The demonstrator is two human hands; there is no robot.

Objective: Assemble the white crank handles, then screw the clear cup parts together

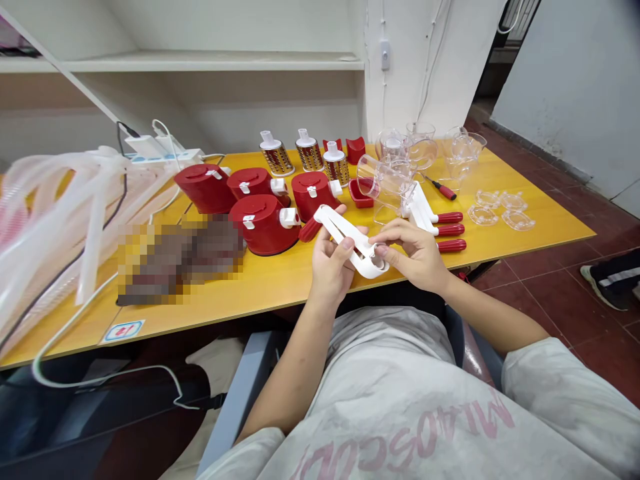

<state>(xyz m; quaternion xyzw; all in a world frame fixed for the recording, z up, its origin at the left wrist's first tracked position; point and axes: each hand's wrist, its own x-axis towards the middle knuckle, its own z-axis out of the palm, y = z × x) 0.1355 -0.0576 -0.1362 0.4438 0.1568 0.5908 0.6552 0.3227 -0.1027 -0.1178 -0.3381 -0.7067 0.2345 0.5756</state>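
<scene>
Lettering on the shirt, faded pink, is too unclear to read surely. The left hand grips a white crank arm at the table's near edge; the right hand pinches its rounded end — likely light, stiff, smooth plastic, best held by the flat bars. Its red handle points away. A blue-bordered label is illegible; red housings beyond — no readable brand.

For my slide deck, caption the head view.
Left hand and right hand hold a red-gripped white handle near red bases and perforated metal drums.
</scene>
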